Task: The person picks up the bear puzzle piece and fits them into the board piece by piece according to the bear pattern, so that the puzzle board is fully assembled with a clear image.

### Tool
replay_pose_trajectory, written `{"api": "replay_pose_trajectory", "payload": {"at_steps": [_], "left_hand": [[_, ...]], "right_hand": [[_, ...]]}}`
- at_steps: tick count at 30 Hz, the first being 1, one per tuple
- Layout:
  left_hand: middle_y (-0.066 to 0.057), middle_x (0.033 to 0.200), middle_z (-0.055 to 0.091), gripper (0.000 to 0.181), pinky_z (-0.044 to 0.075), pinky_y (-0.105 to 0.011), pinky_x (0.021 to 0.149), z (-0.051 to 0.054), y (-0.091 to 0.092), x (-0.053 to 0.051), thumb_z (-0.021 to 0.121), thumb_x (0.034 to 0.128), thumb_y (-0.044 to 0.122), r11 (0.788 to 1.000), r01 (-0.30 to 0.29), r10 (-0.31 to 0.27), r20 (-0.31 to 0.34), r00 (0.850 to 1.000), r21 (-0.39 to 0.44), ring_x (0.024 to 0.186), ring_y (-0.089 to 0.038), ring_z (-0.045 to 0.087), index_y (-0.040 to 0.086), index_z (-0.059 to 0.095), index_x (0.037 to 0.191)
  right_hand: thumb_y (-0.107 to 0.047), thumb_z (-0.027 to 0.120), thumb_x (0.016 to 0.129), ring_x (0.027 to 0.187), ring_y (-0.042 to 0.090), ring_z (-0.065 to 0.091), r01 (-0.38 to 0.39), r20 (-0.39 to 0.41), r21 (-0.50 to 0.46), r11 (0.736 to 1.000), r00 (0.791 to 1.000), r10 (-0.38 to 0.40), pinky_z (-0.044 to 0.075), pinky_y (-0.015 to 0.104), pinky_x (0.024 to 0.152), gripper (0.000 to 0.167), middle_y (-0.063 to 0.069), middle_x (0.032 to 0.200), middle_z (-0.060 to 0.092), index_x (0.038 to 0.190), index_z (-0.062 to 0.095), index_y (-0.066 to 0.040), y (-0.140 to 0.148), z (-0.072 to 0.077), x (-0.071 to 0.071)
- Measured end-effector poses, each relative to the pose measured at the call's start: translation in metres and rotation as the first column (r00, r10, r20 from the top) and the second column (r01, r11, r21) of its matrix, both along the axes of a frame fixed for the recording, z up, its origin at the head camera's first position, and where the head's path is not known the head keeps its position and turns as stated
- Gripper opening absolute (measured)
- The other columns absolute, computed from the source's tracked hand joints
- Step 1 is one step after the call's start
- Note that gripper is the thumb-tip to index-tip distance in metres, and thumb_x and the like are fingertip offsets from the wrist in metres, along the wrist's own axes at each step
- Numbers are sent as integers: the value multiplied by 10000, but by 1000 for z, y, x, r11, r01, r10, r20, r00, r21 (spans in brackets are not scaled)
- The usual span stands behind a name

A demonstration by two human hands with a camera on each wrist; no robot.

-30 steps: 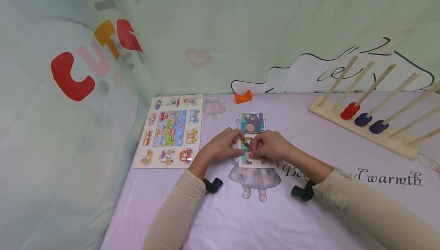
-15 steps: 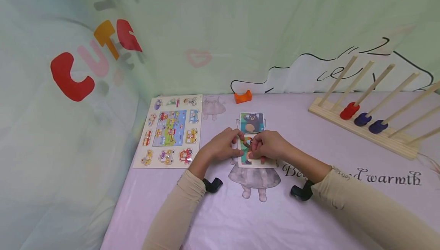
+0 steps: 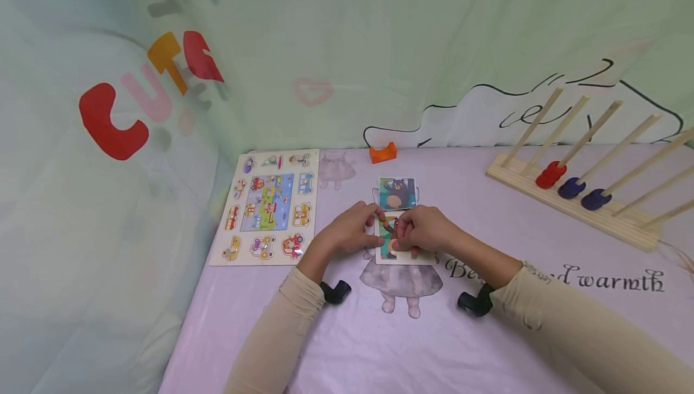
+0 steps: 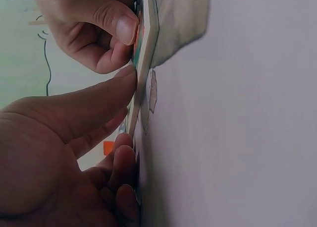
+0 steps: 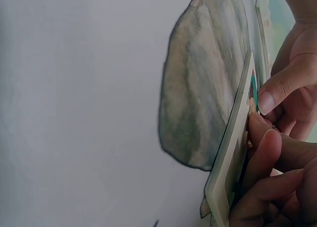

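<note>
A small bear jigsaw puzzle board (image 3: 428, 258) with a pale frame lies in front of the person, partly covered by both hands. My left hand (image 3: 351, 228) holds its left side, thumb on the face and fingers curled by the edge; the left wrist view shows the thumb (image 4: 99, 105) pressing there. Over the board's middle, my right hand (image 3: 428, 228) pinches a puzzle piece with thumb and curled fingers (image 5: 265, 152); the piece is mostly hidden. Just above the board lies a square bear picture card (image 3: 397, 194), touching or nearly touching it.
On the left lies a vehicle peg puzzle board (image 3: 306, 249). An orange block (image 3: 383, 153) stands near the back curtain. At right is a wooden peg rack (image 3: 575, 201) with red and blue beads. The cloth (image 3: 401, 352) carries printed figures and lettering.
Both hands stay over the bear puzzle board in nearly the same pose. My right forearm has shifted very slightly to the left.
</note>
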State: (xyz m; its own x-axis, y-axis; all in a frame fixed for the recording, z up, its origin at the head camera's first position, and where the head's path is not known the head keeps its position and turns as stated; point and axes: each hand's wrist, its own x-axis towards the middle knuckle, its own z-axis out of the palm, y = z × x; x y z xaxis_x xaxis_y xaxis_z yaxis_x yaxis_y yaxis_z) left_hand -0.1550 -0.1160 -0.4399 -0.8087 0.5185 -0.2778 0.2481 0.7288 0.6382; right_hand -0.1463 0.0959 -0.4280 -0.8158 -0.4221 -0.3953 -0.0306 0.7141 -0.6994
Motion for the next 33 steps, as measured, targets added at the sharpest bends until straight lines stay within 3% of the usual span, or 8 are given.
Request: {"api": "replay_pose_trajectory", "payload": {"at_steps": [12, 18, 24, 28, 33], "left_hand": [[-28, 1049, 513, 442, 416, -269, 759, 0, 0, 1, 818, 873, 253, 1000, 5, -5, 0, 1000, -5, 875, -181, 501, 191, 581, 1241], [-33, 1052, 513, 441, 408, -262, 754, 0, 0, 1, 821, 866, 243, 1000, 11, -11, -4, 1000, 8, 884, -173, 497, 182, 582, 1232], [-35, 1060, 506, 519, 410, -264, 780, 0, -1, 1, 879, 801, 236, 1000, 9, -9, 0, 1000, 14, 935, -166, 497, 180, 579, 1222], [-29, 1068, 505, 573, 416, -269, 799, 0, 0, 1, 914, 758, 248, 1000, 8, -8, -5, 1000, 9, 945, -163, 497, 187, 576, 1217], [-24, 1064, 499, 559, 414, -266, 802, -1, 1, 1, 905, 771, 253, 1000, 15, -15, -12, 1000, -8, 942, -158, 494, 201, 573, 1218]], "right_hand": [[-215, 830, 856, 569, 156, 617, 7, 7, 16, 1000, 1000, -7, 404, 284, 591, 198, 16, 664, 608, 838, 665, -106, 0, 3, 0], [-255, 884, 798, 595, 170, 626, -12, 28, 47, 999, 1000, 11, 415, 281, 601, 287, 26, 688, 579, 852, 649, -99, -2, 4, -1], [-233, 919, 750, 606, 168, 603, -26, -23, 55, 998, 999, 27, 448, 279, 586, 336, 34, 711, 579, 860, 635, -92, -4, 1, 2], [-223, 909, 762, 594, 163, 601, -35, -36, 52, 998, 999, 37, 436, 281, 578, 319, 29, 708, 576, 849, 632, -92, -3, 0, 2], [-221, 849, 838, 574, 163, 610, -32, -9, 38, 999, 999, 32, 420, 264, 570, 243, 28, 695, 576, 861, 638, -101, 0, 2, 2]]}}
